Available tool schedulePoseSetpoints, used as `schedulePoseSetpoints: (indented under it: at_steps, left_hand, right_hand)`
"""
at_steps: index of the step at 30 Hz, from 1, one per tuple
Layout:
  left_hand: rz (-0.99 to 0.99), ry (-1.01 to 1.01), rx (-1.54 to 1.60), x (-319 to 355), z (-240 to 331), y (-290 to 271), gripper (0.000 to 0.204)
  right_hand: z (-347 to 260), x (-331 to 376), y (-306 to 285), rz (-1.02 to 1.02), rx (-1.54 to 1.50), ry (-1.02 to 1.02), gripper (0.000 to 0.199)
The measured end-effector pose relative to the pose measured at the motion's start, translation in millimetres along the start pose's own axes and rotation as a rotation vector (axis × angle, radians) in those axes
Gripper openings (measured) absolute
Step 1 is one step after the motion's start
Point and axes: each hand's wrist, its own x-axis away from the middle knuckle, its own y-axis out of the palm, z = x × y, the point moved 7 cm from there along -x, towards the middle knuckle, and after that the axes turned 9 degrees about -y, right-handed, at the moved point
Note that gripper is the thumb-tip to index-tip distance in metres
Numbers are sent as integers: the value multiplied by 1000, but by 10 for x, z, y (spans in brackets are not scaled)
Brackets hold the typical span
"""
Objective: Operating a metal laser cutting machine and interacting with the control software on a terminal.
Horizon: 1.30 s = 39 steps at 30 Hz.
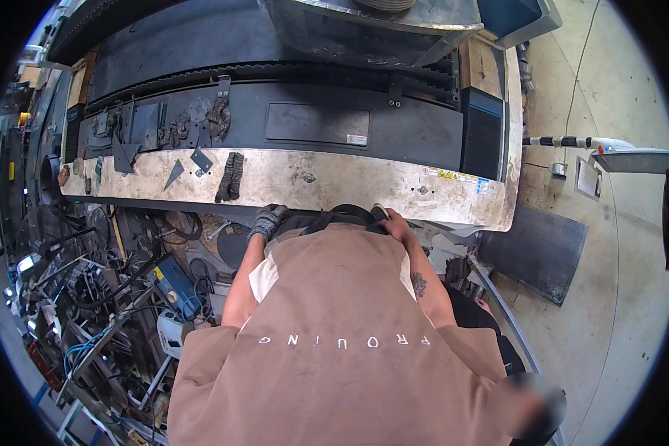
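A: Left to right? 
B: My grey-gloved left hand grips the dark curved strap at the worn pale metal ledge.
A: And opposite? 
B: My bare right hand clasps it; I'd pull evenly.

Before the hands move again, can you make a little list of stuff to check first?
1. Left hand gloved: ok, a grey knit glove covers it.
2. Right hand gloved: not ok, it looks bare.
3. Grip on the dark curved piece at the bench edge: cannot tell, the torso hides most of it.
4. Spare gloves within reach on the worn metal ledge: ok, lying left of the hands.
5. Loose triangular metal offcuts on the ledge: ok, apart from both hands.
6. Floor at left: not ok, crowded with cables and tools.
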Motion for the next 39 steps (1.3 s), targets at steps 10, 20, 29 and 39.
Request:
schedulePoseSetpoints:
  at_steps: [10,20,29,39]
  left_hand:
    - [-31,-17,-50,-50,-70,56,54]
    - [-55,4,-10,18,-65,54,54]
    - [-39,-24,-49,60,-4,22,53]
    - [-25,-2,-22,5,-52,52,52]
  right_hand:
    - [54,-25,30,-12,-37,18,57]
    - [62,-6,42,-12,-14,16,58]
    - [-4,53,8,-31,-32,5,58]
    - [51,-28,26,-12,-34,-41,57]
